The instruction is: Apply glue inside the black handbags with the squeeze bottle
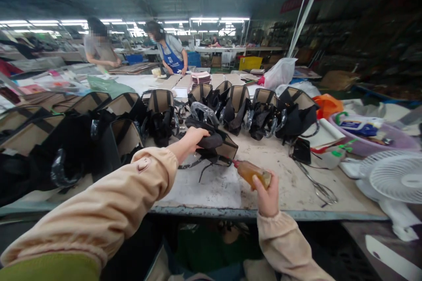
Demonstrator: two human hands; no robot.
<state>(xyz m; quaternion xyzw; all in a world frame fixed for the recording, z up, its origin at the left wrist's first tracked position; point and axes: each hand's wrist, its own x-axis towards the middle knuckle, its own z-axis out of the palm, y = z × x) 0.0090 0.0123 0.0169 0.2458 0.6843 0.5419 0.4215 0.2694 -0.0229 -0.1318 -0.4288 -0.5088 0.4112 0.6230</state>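
With fingers closed on its black fabric, my left hand [195, 137] holds a black handbag [227, 147] tilted on its side over the table. The bag's beige inner panel faces right. My right hand [268, 191] is wrapped round a glue bottle [251, 173], a clear squeeze bottle with amber liquid and a red nozzle. The nozzle tip points left at the bag's edge, close to it or touching; I cannot tell which. Beneath the bag lies a white sheet [207, 189] with dark smudges.
Several similar bags [160, 114] stand along the back and left of the worktable [329, 191]. To the right are scissors [321, 191], a phone-like black item [301, 150], a purple basin [392, 140] and a white fan [395, 175]. Two people [173, 55] work across the table.
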